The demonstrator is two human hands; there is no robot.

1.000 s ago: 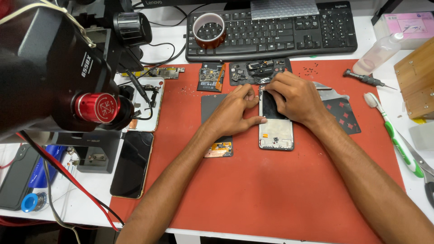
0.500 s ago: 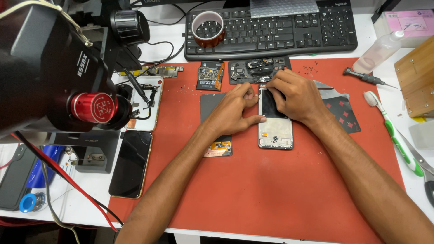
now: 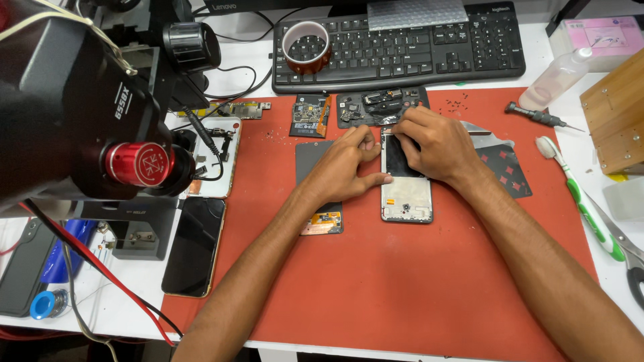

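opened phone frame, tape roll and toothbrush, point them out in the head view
opened phone frame [image 3: 406, 200], head view, on its lower bare half.
tape roll [image 3: 306, 65], head view, on its front outer wall.
toothbrush [image 3: 592, 217], head view, on its green handle.

A black keyboard [image 3: 402, 43] sits at the back of the table, with a brown roll of tape [image 3: 305, 47] on it. A green and white toothbrush [image 3: 580, 198] lies on the right, near a small screwdriver [image 3: 537, 116] and a clear bottle [image 3: 557, 79]. A dark phone [image 3: 194, 245] lies on the left under a big black microscope [image 3: 74, 114].
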